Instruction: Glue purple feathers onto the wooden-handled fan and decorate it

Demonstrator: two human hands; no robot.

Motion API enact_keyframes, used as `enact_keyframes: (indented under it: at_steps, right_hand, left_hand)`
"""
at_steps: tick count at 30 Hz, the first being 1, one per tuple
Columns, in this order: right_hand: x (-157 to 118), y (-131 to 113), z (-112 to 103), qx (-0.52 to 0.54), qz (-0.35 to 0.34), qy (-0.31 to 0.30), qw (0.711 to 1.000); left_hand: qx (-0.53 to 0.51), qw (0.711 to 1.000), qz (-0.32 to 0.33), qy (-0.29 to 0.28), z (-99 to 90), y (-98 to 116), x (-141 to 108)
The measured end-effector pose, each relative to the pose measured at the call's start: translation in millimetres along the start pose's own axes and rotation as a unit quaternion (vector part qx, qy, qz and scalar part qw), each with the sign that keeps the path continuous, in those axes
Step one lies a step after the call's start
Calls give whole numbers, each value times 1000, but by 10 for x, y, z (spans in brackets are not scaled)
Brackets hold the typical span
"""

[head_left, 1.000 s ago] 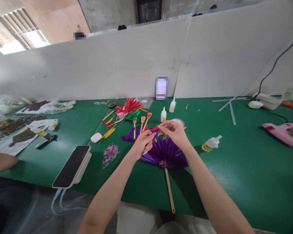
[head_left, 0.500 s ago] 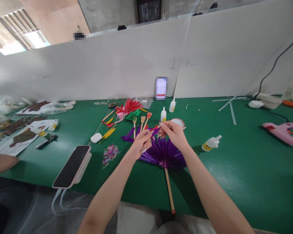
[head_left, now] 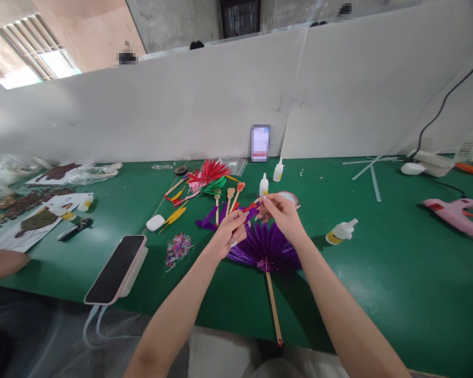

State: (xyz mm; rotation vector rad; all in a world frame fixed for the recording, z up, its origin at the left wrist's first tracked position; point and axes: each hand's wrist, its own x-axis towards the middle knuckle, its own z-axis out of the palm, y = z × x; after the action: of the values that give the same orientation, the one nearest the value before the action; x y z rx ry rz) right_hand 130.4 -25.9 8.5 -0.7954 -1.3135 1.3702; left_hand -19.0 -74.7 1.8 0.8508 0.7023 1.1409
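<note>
Here spreads a glossy, ribbed purple fan [head_left: 276,248].

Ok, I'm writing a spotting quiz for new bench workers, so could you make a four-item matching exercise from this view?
Column one:
1. Purple fan
2. Glue gun
3. Dark-screened phone
4. Light-screened phone

Column two:
A. Pink
B. Propped up by the white partition
C. Wooden handle pointing toward the wearer
D. Lying near the table's front edge

Right pairs: 1-C, 2-A, 3-D, 4-B
</note>
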Motion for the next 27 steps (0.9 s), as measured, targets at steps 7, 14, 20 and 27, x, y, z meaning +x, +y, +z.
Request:
enact_keyframes:
  at_steps: [7,14,20,27]
  right_hand:
    - [-22,-78,-111,-112,-3,-54,992]
    - [-53,-84,-127,-215,-64,-81,971]
    - [-62,-105,-90,-283,-123,-93,947]
    - [-64,-46,-1,-202,-97,-53,973]
  left_hand:
    - [8,1000,-5,2,-102,36,-2]
    - [5,999,-46,-4,-206,111,-26]
    - [19,998,-54,-7,-221,122,-9]
    - [1,999,-54,2,-187,119,-12]
